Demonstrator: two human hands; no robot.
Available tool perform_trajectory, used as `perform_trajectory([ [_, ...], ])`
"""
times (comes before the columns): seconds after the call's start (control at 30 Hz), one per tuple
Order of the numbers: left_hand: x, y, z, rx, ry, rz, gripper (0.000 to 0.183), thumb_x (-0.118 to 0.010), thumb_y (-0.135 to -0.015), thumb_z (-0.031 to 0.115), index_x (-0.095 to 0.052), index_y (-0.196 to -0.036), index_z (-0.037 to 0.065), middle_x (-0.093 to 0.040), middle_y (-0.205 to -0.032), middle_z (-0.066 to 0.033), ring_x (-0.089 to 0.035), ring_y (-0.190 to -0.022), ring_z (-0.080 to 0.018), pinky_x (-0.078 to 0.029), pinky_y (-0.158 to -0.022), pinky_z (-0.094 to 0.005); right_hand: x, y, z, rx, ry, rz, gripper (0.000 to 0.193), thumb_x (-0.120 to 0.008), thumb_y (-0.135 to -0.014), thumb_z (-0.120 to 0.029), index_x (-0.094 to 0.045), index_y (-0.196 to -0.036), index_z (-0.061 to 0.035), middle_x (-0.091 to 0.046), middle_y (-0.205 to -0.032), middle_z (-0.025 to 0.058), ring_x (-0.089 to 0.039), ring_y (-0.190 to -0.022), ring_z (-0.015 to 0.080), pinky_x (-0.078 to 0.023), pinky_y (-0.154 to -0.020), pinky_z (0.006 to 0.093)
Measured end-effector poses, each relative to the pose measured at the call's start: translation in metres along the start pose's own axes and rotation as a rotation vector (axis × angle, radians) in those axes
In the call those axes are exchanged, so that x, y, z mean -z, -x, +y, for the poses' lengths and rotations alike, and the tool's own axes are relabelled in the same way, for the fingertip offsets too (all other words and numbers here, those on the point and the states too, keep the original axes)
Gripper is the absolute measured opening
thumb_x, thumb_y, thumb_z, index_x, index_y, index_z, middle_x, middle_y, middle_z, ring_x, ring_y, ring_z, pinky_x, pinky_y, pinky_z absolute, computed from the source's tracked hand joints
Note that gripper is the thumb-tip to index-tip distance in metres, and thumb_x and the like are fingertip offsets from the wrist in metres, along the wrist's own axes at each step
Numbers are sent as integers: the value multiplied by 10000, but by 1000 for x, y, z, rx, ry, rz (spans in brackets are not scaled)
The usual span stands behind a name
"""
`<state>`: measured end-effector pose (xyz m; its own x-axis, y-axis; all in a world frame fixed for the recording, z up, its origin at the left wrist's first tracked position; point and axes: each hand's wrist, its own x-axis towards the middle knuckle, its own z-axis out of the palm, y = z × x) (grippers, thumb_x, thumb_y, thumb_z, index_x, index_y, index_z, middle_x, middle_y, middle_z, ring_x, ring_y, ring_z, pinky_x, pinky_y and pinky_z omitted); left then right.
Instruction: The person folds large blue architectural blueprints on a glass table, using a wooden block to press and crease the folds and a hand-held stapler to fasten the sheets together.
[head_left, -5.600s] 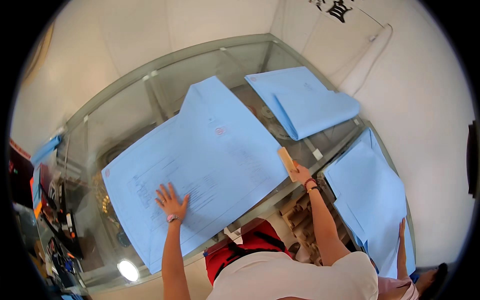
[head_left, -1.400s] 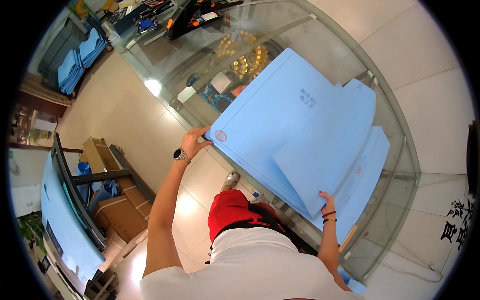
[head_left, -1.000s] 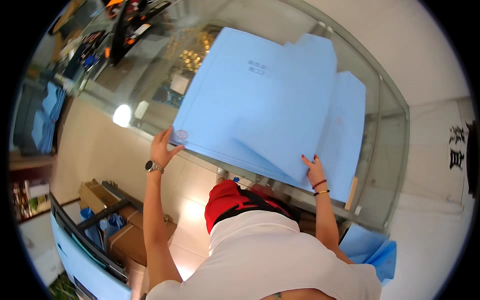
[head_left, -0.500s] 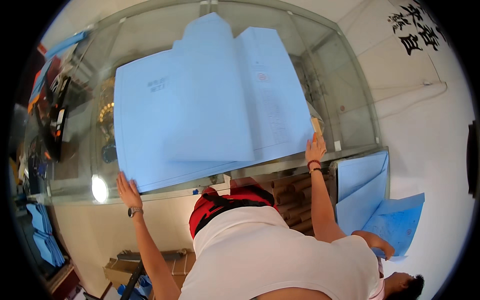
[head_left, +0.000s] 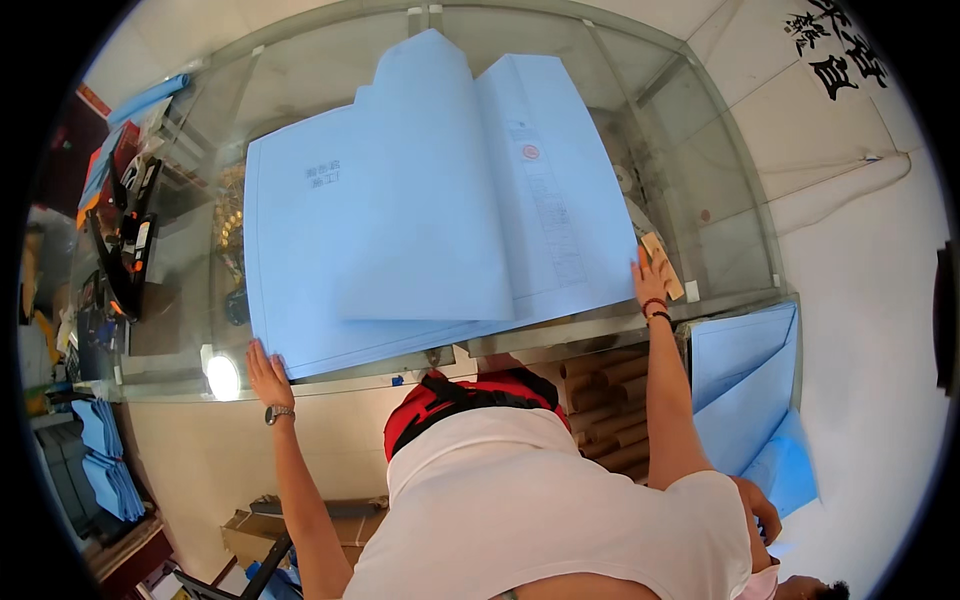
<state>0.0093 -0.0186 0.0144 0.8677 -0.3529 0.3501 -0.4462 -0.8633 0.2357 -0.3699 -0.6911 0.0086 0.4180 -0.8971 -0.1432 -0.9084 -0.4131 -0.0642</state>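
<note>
A large blue paper sheet (head_left: 300, 260) with printed lines and a red round stamp lies on the glass-topped counter. Part of it is folded over on itself, and the fold stands up in the middle. Fingers out straight, my left hand (head_left: 268, 374) rests at the sheet's near left corner. At the near right corner my right hand (head_left: 650, 276) touches the paper edge with its fingers extended. Just beyond those fingers lies a pale wooden block (head_left: 663, 268). Neither hand grips anything.
Black and orange tools (head_left: 128, 250) sit on the counter's left end. Cardboard tubes (head_left: 610, 415) are stacked beneath the counter. Folded blue sheets (head_left: 740, 375) stand at the right, with another person's hand (head_left: 765, 515) near them. Folded blue papers (head_left: 108, 460) lie at the far left.
My right hand has slid slightly up the paper's right edge, its fingers now on the sheet. The other person has moved lower at the right, and the loose blue sheet there has dropped.
</note>
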Motion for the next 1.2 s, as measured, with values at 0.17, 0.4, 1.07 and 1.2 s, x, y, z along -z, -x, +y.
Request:
perform_trajectory([
  [0.17, -2, 2, 9, 13, -10, -11, 437, -381, -913, 255, -374, -1296, 44, -403, -1312, -142, -361, -1203, -351, -305, -989, -427, 18, -38, 40, -201, 18, 62, 614, -237, -879, -562, -325, -1351, -180, -125, -1461, 60, -117, -1321, 345, -108, -1022, 565],
  [0.4, 2, 5, 7, 28, -27, -13, 440, -367, -917, 273, -373, -1300, 56, -398, -1318, -133, -363, -1206, -342, -301, -992, -423, 61, 92, -185, 767, -472, 146, 633, -550, -818, -356, -316, -1348, -102, -312, -1386, 138, -253, -1300, 286, -78, -1060, 497],
  [1.07, -2, 5, 11, 133, -50, -92, 466, -342, -927, 341, -351, -1327, 101, -357, -1365, -68, -301, -1264, -272, -257, -1013, -424, -4, 204, -379, 1097, -220, 477, 406, -486, -796, -78, -470, -1201, -53, -539, -1115, 151, -551, -959, 353, -479, -784, 435],
  [1.2, -6, 11, -4, 77, -45, -47, 465, -323, -932, 350, -346, -1330, 112, -337, -1380, -46, -290, -1271, -264, -256, -1012, -425, 103, 179, -344, 739, -956, 167, 212, -446, -856, -63, -536, -1018, 39, -613, -886, 184, -576, -765, 340, -481, -670, 332],
])
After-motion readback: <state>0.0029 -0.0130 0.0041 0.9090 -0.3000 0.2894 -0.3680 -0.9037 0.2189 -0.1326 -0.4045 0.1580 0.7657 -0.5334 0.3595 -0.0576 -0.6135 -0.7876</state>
